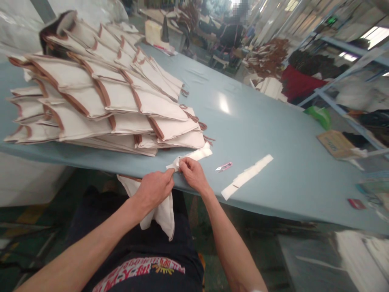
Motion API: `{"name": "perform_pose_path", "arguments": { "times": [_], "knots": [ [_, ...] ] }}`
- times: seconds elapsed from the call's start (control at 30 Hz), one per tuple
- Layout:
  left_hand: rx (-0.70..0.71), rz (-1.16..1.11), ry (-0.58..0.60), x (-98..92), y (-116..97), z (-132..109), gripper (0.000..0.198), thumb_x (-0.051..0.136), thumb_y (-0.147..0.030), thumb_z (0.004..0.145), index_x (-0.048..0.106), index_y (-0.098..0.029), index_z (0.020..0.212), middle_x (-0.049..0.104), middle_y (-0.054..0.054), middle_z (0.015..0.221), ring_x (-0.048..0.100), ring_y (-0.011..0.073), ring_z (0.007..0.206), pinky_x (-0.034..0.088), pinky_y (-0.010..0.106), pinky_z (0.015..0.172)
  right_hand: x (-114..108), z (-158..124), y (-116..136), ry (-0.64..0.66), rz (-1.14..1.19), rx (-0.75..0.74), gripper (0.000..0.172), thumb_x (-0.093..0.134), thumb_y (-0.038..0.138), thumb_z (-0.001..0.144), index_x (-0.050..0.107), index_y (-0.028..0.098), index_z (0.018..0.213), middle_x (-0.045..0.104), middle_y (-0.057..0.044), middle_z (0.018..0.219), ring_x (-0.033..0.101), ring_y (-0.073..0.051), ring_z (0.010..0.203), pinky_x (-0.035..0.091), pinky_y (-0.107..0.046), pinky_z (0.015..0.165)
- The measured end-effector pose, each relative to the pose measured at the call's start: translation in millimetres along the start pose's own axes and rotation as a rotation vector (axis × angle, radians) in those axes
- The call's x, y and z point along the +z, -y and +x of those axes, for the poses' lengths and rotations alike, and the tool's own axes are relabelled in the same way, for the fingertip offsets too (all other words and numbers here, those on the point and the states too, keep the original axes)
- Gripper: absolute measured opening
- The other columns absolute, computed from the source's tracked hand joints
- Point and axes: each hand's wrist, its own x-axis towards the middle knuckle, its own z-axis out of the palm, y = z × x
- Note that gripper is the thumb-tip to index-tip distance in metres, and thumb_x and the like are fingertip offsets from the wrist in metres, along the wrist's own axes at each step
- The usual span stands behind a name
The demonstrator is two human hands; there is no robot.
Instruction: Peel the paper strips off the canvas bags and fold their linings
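At the near edge of the blue table (206, 178), my left hand (156, 186) is closed on a white fabric piece with brown edging (165, 221), which hangs down over my lap. My right hand (192, 172) is beside it, thumb and fingers pinched on a small white piece (176, 163); its kind is too small to make out. White strips (202, 153) lie just beyond my right hand. To the right is a pair of pink-handled thread snips (224, 167), and past it a fanned row of white strips (247, 176).
A big overlapping stack of white fabric pieces with brown edging (115, 93) covers the table's left side. A cardboard box (338, 144) and blue shelving (343, 109) stand to the right. A person (231, 34) is in the background. A small red object (356, 203) lies far right.
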Motion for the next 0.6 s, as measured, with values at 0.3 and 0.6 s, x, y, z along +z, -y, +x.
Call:
{"name": "perform_pose_path", "arguments": {
  "times": [0.3,0.6],
  "knots": [
    [0.014,0.044,0.01,-3.6,-6.0,-2.4,0.042,0.071,-0.042,0.117,0.07,-0.018,0.153,0.085,0.008,0.116,0.085,0.0257,0.097,0.072,0.05,0.096,5.2,-1.0,5.3,-0.051,0.039,0.026,0.025,0.064,0.037,0.101,0.066,0.025,0.079,0.064,0.005,0.073,0.057,-0.017,0.073,0.045,-0.028,0.074],
    [0.013,0.08,0.066,-16.1,-10.3,3.5,0.036,0.077,-0.04,0.114,0.074,-0.018,0.143,0.082,0.009,0.127,0.082,0.026,0.105,0.072,0.048,0.095,-24.2,-7.1,-23.2,-0.39,0.291,0.155,0.034,0.07,0.049,0.117,0.072,0.017,0.104,0.071,0.002,0.087,0.065,-0.013,0.067,0.059,-0.028,0.066]
  ]
}}
